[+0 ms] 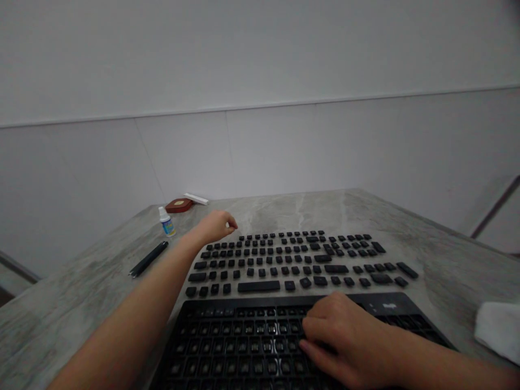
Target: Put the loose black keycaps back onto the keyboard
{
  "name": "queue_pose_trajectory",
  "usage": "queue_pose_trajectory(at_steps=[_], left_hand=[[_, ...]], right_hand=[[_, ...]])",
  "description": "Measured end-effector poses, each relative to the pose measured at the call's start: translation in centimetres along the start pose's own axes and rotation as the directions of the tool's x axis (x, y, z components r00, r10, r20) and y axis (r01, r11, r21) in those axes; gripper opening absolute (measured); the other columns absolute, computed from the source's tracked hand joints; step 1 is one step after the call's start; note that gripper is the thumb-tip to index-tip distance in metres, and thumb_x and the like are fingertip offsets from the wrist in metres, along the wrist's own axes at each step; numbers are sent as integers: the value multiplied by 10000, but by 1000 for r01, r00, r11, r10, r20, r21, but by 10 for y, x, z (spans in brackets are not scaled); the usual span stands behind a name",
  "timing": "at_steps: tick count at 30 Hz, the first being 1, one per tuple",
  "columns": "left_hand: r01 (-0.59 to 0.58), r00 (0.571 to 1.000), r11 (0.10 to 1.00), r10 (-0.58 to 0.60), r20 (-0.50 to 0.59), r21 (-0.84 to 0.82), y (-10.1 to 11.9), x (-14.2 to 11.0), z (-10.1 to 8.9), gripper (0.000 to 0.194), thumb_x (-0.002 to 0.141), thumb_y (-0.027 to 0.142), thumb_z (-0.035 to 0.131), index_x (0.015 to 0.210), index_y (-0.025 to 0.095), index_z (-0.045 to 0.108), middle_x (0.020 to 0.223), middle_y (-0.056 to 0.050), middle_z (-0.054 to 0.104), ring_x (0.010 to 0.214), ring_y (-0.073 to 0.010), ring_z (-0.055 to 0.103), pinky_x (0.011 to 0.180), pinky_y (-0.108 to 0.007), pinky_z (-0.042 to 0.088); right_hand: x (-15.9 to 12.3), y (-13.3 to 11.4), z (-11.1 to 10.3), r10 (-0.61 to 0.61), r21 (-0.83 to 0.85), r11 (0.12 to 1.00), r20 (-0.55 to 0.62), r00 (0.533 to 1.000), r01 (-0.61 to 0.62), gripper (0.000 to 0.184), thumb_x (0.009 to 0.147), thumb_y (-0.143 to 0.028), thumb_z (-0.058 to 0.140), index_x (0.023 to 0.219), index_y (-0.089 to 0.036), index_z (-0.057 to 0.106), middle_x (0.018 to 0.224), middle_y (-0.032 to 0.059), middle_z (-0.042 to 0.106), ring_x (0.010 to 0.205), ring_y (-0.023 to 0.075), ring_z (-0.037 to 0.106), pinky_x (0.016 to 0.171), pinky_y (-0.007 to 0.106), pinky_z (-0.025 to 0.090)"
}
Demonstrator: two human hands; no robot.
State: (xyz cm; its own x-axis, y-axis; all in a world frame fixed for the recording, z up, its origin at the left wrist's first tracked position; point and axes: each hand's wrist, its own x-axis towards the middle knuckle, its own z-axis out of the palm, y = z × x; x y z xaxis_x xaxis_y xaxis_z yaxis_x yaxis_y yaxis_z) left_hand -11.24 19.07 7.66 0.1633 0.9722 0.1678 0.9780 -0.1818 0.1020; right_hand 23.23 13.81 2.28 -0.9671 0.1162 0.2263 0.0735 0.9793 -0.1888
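A black keyboard (244, 346) with most of its key sockets bare lies close to me, running past the bottom edge. Several keys still sit along its top left row. Beyond it, loose black keycaps (260, 265) are spread out in rows, with a long space bar (259, 286) in the nearest row. My left hand (219, 225) hovers by the far left end of these rows, fingers pinched; what they hold, if anything, is hidden. Over the keyboard's right half rests my right hand (341, 336), fingers curled and thumb close to the index finger, their contents unclear.
On the left of the grey marbled table (325, 208) stand a small spray bottle (167, 222) and a dark, slim tool (149, 259). A brown case (179, 205) and a white strip (196, 199) lie near the wall. At the right edge is a white cloth (498, 327).
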Motion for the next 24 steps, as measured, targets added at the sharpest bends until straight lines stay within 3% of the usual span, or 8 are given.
queue_pose_trajectory(at_steps=[4, 8, 24], left_hand=[[53, 995, 999, -54, 80, 11, -2, 16, 11, 208, 973, 324, 613, 1047, 133, 650, 1041, -65, 665, 923, -198, 658, 846, -394, 554], [59, 990, 998, -62, 125, 26, 2, 16, 16, 213, 975, 317, 609, 1084, 137, 645, 1106, -79, 654, 1004, -219, 644, 894, -424, 540], [66, 968, 994, -85, 235, 89, 12, 16, 30, 208, 980, 306, 602, 1109, 147, 638, 1124, -80, 645, 980, -210, 646, 863, -399, 554]], right_hand=[[-1, 2, 3, 12, -18, 1000, 23, 1000, -11, 226, 904, -204, 451, 685, -175, 501, 603, 8, 601, 494, 103, 467, 518, 298, 250], [-2, 2, 3, 20, -6, 1000, 20, 1000, -20, 238, 911, -215, 441, 683, -175, 498, 610, 14, 604, 509, 105, 473, 527, 302, 247], [-2, 0, 0, 35, 40, 999, -4, 999, -34, 265, 939, -226, 421, 684, -183, 481, 604, 9, 578, 517, 110, 414, 537, 301, 231]])
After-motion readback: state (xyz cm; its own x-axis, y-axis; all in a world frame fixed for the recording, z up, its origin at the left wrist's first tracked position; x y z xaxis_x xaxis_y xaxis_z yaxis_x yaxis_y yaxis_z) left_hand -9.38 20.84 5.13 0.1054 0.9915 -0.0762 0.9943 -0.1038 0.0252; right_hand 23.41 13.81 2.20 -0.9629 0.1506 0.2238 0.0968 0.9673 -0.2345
